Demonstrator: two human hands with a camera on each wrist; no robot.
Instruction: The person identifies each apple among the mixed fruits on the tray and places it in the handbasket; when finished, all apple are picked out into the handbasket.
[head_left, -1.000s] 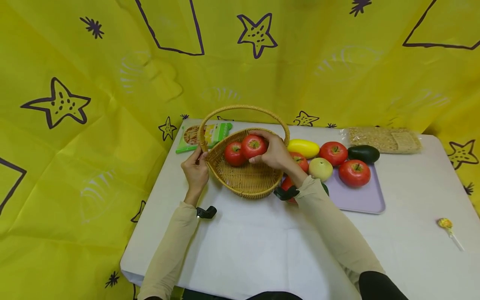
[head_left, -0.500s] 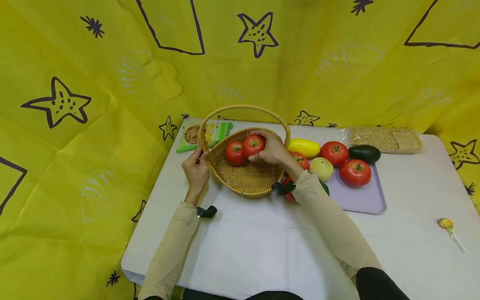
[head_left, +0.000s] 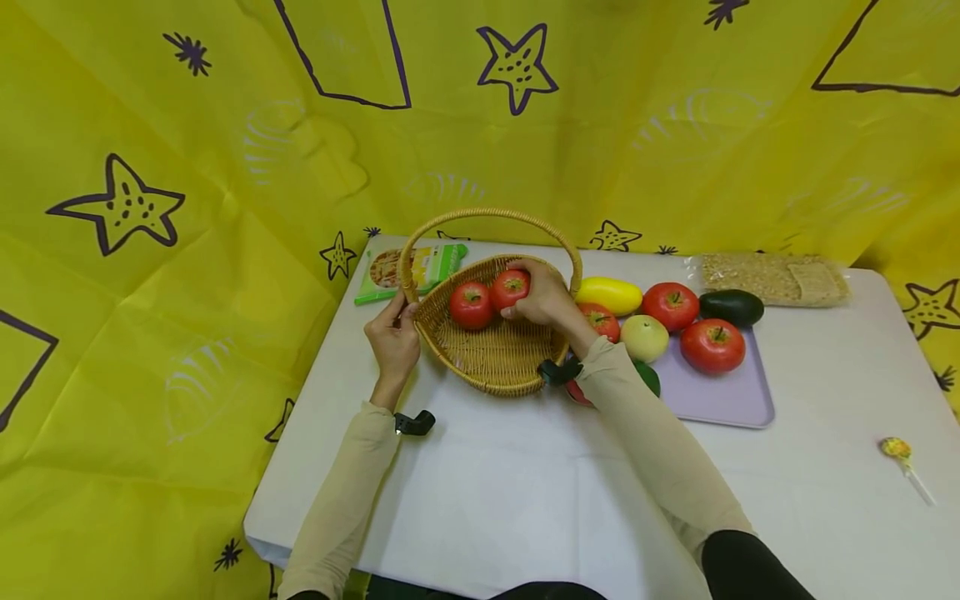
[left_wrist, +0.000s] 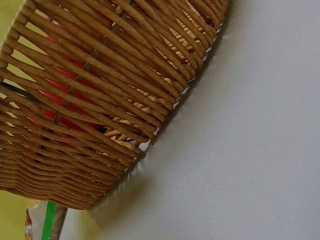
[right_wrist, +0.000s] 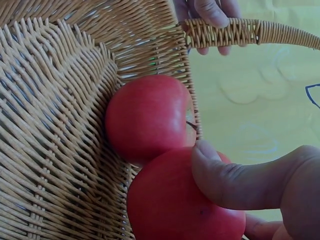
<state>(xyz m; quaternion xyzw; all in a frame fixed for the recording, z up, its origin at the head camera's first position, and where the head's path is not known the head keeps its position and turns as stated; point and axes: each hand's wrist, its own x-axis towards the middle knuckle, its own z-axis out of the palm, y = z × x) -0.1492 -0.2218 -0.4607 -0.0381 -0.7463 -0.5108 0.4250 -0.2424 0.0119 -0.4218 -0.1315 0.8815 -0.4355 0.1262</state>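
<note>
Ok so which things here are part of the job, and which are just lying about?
Part of the job:
basket
left hand, holding its handle
right hand, gripping the first apple
second apple, in the basket
probably the tray with more fruit

Seemingly just lying about:
green packet
clear bag
lollipop

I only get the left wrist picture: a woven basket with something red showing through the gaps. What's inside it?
Observer: A red apple lies in the basket, with a second apple beside it.
Visitor: Is anybody touching that second one?
Observer: Yes, the right hand grips it.
Visitor: And the left hand, which my picture misses?
Observer: It grips the handle near its foot, where it joins the basket.
</note>
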